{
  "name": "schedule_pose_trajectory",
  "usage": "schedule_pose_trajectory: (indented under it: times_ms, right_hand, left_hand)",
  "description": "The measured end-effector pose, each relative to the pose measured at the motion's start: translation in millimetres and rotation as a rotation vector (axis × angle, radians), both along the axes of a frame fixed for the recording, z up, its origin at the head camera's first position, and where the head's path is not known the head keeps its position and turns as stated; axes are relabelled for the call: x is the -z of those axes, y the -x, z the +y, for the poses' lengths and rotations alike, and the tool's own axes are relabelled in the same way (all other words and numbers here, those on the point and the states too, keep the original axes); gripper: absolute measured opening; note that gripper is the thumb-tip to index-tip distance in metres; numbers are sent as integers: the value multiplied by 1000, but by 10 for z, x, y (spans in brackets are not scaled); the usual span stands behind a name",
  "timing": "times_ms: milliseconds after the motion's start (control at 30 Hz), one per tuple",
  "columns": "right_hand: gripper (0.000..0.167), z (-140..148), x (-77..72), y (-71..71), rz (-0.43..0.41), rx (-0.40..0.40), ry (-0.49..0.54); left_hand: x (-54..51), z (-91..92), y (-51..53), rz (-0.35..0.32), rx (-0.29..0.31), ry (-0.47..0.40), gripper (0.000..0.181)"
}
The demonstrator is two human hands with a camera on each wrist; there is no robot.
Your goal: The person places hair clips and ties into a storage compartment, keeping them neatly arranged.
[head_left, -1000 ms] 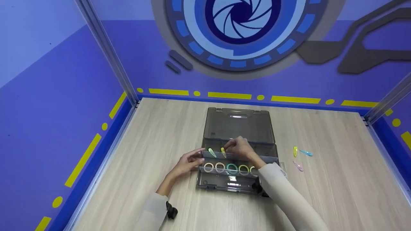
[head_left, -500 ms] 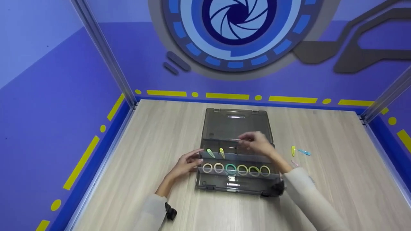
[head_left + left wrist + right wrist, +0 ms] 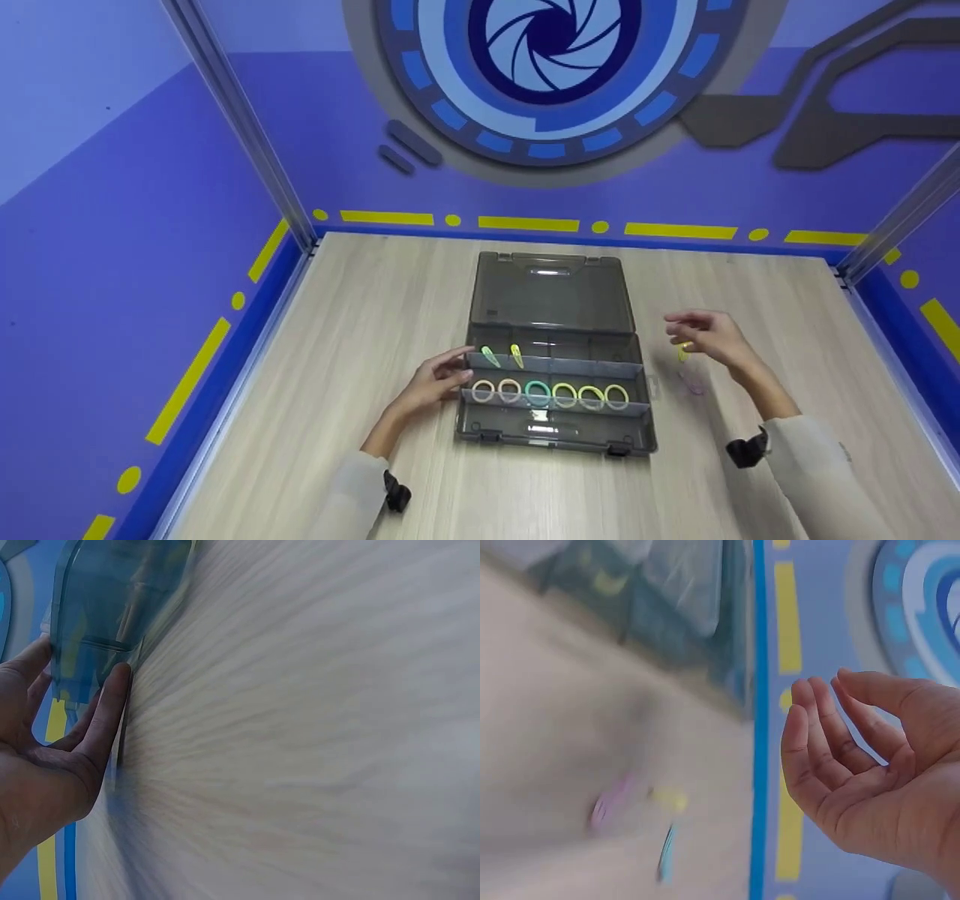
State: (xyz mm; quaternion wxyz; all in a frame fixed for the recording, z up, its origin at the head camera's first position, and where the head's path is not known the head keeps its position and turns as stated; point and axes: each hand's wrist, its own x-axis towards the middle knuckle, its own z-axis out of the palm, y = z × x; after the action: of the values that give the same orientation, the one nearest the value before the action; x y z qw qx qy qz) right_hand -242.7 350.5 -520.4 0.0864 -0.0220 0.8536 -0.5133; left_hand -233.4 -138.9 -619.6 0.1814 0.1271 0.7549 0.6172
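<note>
My left hand [image 3: 433, 382] rests its fairly straight fingers and thumb against the left side of a smoky clear plastic box [image 3: 517, 433]; the left wrist view shows its fingertips on the box wall [image 3: 71, 671]. A green hair clip [image 3: 490, 356] and a yellow hair clip [image 3: 517, 354] stand in the rear row. Several ring-shaped hair ties [image 3: 526, 393] line the middle row. My right hand [image 3: 712, 337] hovers with loosely bent fingers over a yellow clip [image 3: 683, 354], holding nothing. A pink clip [image 3: 693, 385] lies nearby; a blue clip [image 3: 666, 855] shows only in the right wrist view.
The box's lid [image 3: 551, 292] is folded back flat behind it. A small clear piece [image 3: 652, 386] sits by the box's right side. Blue patterned walls [image 3: 255, 135] border the wooden table [image 3: 375, 300] at the back and sides.
My right hand has let go of the yellow clip in the rear row and swung right, out of the box, to above the loose clips. The left hand has stayed put.
</note>
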Motion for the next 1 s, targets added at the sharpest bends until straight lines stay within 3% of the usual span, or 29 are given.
schedule_pose_trajectory:
  times_ms: [233,500,700,1000]
  right_hand:
    - [43,352,262,-114,-97,50,27]
    - [45,386,567,-121,-147,165,35]
    - [47,332,703,-66,-100,258,-68]
    - [39,205,788,-25,-10,317,-343]
  left_hand:
    - [11,-14,-7,4,-12,2,54]
    - [14,3,-14,10,-14,-9,54]
    - [26,7,5,52,4,-15,54]
    - [12,-13,14,50,8,5,53]
